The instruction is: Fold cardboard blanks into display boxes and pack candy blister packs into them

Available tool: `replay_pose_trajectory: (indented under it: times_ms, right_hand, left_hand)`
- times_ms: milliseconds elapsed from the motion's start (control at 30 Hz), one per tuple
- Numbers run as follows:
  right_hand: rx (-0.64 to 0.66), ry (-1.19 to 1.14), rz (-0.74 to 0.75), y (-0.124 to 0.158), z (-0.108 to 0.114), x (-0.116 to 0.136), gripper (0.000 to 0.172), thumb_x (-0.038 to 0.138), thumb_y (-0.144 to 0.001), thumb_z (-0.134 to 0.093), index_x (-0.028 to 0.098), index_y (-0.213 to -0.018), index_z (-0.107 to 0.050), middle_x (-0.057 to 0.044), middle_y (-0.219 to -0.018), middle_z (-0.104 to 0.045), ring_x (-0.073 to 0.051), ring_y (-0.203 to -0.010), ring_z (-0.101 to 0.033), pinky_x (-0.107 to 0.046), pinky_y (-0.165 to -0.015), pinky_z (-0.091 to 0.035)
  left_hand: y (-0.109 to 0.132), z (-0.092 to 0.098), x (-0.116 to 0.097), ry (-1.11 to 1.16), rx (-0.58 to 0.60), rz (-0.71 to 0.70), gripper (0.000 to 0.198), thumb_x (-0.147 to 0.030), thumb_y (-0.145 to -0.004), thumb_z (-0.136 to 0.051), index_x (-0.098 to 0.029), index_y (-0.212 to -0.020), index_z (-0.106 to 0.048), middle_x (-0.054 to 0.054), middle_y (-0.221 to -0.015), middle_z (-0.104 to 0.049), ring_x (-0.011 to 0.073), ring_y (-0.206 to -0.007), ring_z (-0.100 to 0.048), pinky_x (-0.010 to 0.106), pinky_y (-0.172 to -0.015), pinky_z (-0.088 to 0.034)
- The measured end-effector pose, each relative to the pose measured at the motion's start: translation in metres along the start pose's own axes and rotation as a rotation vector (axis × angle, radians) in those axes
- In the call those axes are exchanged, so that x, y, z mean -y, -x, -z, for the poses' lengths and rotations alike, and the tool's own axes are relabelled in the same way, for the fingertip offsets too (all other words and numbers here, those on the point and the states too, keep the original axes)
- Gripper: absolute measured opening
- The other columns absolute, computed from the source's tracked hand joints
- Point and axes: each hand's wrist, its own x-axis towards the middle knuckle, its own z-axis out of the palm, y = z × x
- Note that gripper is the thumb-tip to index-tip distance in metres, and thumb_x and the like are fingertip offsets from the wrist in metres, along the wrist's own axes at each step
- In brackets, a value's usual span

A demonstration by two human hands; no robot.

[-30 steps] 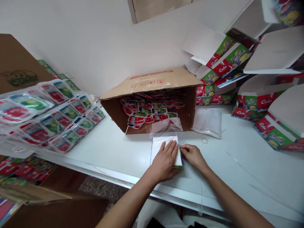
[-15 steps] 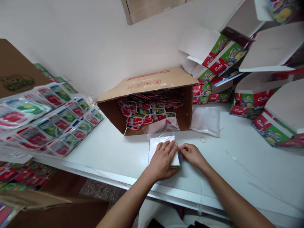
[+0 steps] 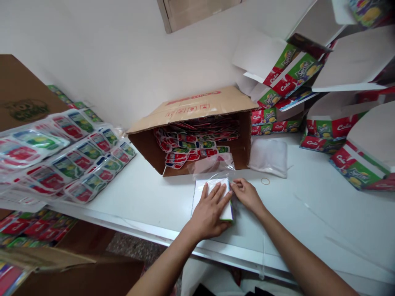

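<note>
A small white box [image 3: 199,192] with a green and purple edge lies on the table inside a clear plastic bag [image 3: 214,165]. The bag's loose end spreads beyond the box's far edge. My left hand [image 3: 210,211] rests flat on top of the box, fingers apart. At the box's far right corner, my right hand [image 3: 248,196] has its fingers pinched together on the bag's edge. Just beyond the bag, an open cardboard carton [image 3: 191,105] lies on its side, full of red and green pouch-shaped packets [image 3: 205,144].
Right of the carton lies a stack of clear bags [image 3: 268,158], with a rubber band [image 3: 265,181] nearby. Printed Cola and Sprite boxes [image 3: 354,168] are piled at the right. Strips of packets [image 3: 74,164] cover the table's left. Another carton [image 3: 77,271] stands below the table edge.
My right hand has shifted slightly up along the box's right side. My left hand stays on the box, its fingers spread a little wider.
</note>
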Motion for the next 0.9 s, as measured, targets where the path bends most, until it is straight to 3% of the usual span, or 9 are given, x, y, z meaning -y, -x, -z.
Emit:
replay_pose_trajectory:
  times_ms: [167,300,400,500,600,733,900]
  right_hand:
    - [-0.020,0.033,0.062,-0.018,-0.009,0.004,0.022,0.035,-0.082,-0.047,0.021,-0.078,-0.063,-0.004,-0.078,-0.069,-0.018,-0.074,-0.063,-0.029,-0.073,-0.045]
    - [-0.056,0.030,0.012,-0.018,-0.007,0.001,0.024,0.037,-0.084,-0.047,0.019,-0.083,-0.063,-0.006,-0.078,-0.069,-0.018,-0.071,-0.063,-0.029,-0.067,-0.047]
    - [0.015,-0.018,-0.029,-0.012,-0.008,-0.001,0.032,0.044,-0.085,-0.047,0.018,-0.090,-0.063,-0.005,-0.074,-0.070,-0.016,-0.061,-0.064,-0.025,-0.055,-0.047]
    - [0.115,-0.043,-0.023,-0.008,-0.009,0.001,0.031,0.044,-0.083,-0.050,0.018,-0.083,-0.066,-0.004,-0.070,-0.071,-0.016,-0.056,-0.064,-0.024,-0.050,-0.046]
    - [0.121,-0.016,-0.001,-0.009,-0.011,0.003,0.022,0.034,-0.081,-0.051,0.019,-0.076,-0.066,-0.003,-0.070,-0.070,-0.016,-0.062,-0.064,-0.024,-0.057,-0.047]
    - [0.003,0.072,0.001,-0.007,-0.013,0.002,0.021,0.030,-0.082,-0.046,0.019,-0.081,-0.063,-0.007,-0.081,-0.070,-0.020,-0.076,-0.064,-0.030,-0.072,-0.047]
    - [-0.078,0.152,0.014,0.001,-0.016,0.000,0.021,0.030,-0.084,-0.040,0.019,-0.085,-0.058,-0.009,-0.085,-0.067,-0.021,-0.080,-0.061,-0.033,-0.075,-0.044]
  left_hand:
    - [0.004,-0.001,0.002,0.014,-0.020,0.005,0.093,-0.042,-0.070,-0.069,-0.021,-0.147,-0.023,0.014,-0.156,-0.020,0.0337,-0.145,-0.011,0.060,-0.114,0.000]
    - [0.006,-0.002,0.003,0.014,-0.030,-0.004,0.092,-0.042,-0.070,-0.069,-0.021,-0.147,-0.023,0.014,-0.156,-0.021,0.0335,-0.145,-0.013,0.060,-0.114,0.000]
    - [0.007,-0.002,0.004,0.010,-0.044,0.001,0.093,-0.043,-0.071,-0.069,-0.021,-0.148,-0.022,0.014,-0.155,-0.023,0.0324,-0.144,-0.015,0.059,-0.115,0.002]
    - [0.007,-0.003,0.005,-0.002,-0.048,0.002,0.092,-0.042,-0.072,-0.068,-0.020,-0.148,-0.021,0.014,-0.155,-0.023,0.0327,-0.144,-0.016,0.059,-0.115,0.002]
    - [0.008,-0.003,0.006,-0.003,-0.048,-0.010,0.089,-0.041,-0.073,-0.067,-0.020,-0.147,-0.023,0.014,-0.155,-0.024,0.0334,-0.144,-0.016,0.059,-0.115,0.001]
    - [0.010,-0.003,0.005,0.008,-0.052,-0.007,0.089,-0.041,-0.073,-0.066,-0.020,-0.147,-0.022,0.014,-0.154,-0.026,0.0329,-0.144,-0.017,0.059,-0.115,0.003]
    - [0.012,-0.002,0.005,0.013,-0.034,-0.003,0.091,-0.040,-0.072,-0.067,-0.020,-0.148,-0.021,0.014,-0.154,-0.026,0.0320,-0.144,-0.018,0.058,-0.115,0.003]
